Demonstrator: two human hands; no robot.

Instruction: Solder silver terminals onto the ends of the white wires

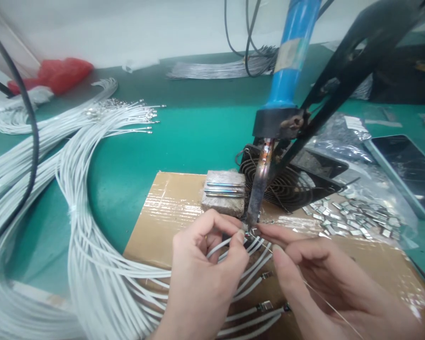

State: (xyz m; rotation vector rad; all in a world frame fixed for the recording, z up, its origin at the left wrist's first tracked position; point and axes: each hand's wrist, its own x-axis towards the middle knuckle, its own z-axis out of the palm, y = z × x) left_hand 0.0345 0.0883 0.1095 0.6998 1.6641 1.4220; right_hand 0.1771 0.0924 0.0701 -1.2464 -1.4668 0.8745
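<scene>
My left hand (207,269) pinches a white cable (217,246) close to its end, right under the tip of a soldering iron (258,191). The iron hangs upright in a black stand, its blue handle (293,61) above. Between thumb and fingers of my right hand (326,278) runs a thin solder wire (329,303), its front end at the iron's tip. A small metal connector seems to sit at that spot, partly covered by my fingertips. Below my hands, several cable ends with metal connectors (265,306) lie on a cardboard sheet (156,222).
A large bundle of white cables (81,222) curves over the green table at left. Behind my hands are a sponge-like block (223,182) with metal rods and a black fan (286,182). Loose metal connector shells (357,217) and a phone (405,170) lie at right.
</scene>
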